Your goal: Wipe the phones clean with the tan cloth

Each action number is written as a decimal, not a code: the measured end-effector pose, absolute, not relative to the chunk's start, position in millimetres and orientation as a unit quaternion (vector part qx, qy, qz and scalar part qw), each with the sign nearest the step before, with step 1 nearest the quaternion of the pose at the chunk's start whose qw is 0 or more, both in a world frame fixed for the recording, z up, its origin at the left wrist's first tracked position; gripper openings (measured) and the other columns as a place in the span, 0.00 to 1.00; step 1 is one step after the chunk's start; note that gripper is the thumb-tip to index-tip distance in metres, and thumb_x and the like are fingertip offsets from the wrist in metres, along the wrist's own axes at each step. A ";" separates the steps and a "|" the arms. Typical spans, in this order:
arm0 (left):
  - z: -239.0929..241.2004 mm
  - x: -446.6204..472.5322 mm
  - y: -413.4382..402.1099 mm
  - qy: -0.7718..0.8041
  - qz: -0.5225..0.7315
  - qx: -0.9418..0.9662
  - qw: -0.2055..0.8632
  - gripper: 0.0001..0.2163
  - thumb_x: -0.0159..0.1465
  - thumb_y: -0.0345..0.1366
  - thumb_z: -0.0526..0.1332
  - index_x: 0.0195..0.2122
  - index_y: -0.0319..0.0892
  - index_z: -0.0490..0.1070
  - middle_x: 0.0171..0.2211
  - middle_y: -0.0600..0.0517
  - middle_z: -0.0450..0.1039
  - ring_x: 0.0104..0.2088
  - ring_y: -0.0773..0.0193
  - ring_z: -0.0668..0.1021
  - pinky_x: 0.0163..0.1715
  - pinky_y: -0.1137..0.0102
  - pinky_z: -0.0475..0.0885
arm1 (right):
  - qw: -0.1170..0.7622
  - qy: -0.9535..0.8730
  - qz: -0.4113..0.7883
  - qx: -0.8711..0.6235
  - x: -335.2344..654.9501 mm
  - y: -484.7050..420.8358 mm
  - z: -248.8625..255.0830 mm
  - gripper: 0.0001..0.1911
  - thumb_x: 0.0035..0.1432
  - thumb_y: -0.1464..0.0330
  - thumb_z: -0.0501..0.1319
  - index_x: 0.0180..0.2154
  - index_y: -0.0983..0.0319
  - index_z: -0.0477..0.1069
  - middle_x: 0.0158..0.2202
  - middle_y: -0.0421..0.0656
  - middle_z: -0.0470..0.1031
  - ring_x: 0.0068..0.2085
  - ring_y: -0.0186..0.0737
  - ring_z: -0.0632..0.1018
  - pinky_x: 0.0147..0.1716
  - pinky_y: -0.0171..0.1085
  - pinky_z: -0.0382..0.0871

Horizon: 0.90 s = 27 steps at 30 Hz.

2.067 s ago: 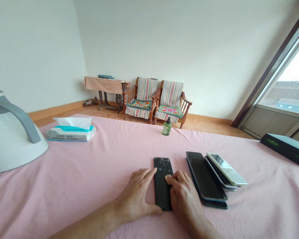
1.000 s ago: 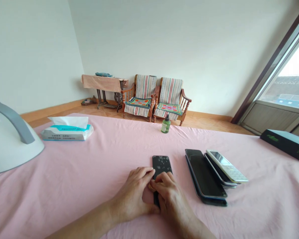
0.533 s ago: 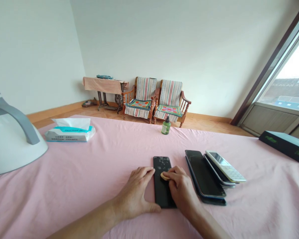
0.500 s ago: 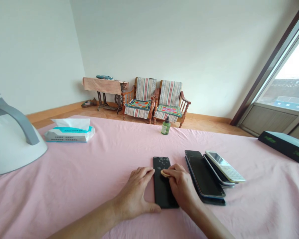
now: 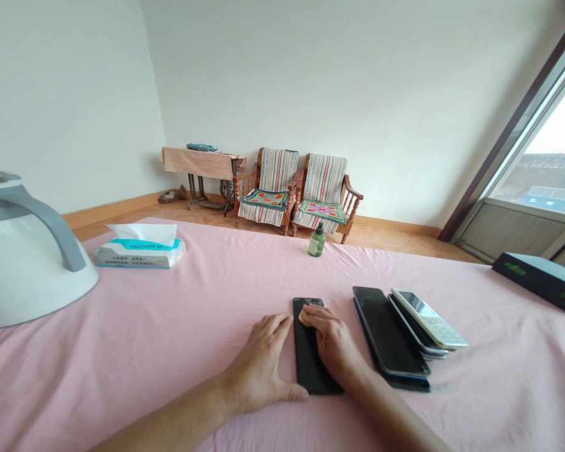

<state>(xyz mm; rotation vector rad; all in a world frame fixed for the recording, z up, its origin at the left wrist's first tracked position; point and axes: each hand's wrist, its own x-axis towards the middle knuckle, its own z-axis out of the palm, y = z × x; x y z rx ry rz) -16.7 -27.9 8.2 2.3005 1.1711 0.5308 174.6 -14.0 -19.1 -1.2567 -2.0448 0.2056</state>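
Flat on the pink cloth [image 5: 179,326], my left hand [image 5: 258,367] braces the black phone [image 5: 311,370], fingers spread loose beside it. My right hand [image 5: 332,342] pinches a small tan pad [image 5: 304,316] against its far end.

tissue pack [image 5: 139,247], green bottle [image 5: 316,241], kettle [image 5: 23,251]

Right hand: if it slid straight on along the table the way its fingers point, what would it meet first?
Probably the small green bottle. The right hand points up the black phone; beyond lies bare pink cloth, though depth is uncertain.
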 end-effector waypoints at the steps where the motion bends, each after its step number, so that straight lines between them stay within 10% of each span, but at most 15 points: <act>1: 7.0 -16.5 -27.3 0.429 0.196 0.846 0.250 0.51 0.39 0.50 0.74 0.63 0.40 0.56 0.61 0.39 0.57 0.60 0.40 0.61 0.59 0.49 0.56 | 0.347 -0.801 0.082 -0.482 174.0 -22.6 -17.3 0.23 0.56 0.81 0.48 0.46 0.64 0.76 0.50 0.49 0.76 0.54 0.44 0.73 0.54 0.44 0.67; 27: 10.0 -18.0 -25.8 0.392 0.195 0.867 0.237 0.45 0.41 0.48 0.74 0.60 0.42 0.61 0.58 0.42 0.62 0.57 0.45 0.64 0.57 0.54 0.59 | 0.250 -0.843 0.086 -0.468 175.9 -55.7 -6.1 0.32 0.52 0.84 0.47 0.57 0.63 0.66 0.60 0.46 0.65 0.62 0.43 0.63 0.61 0.49 0.57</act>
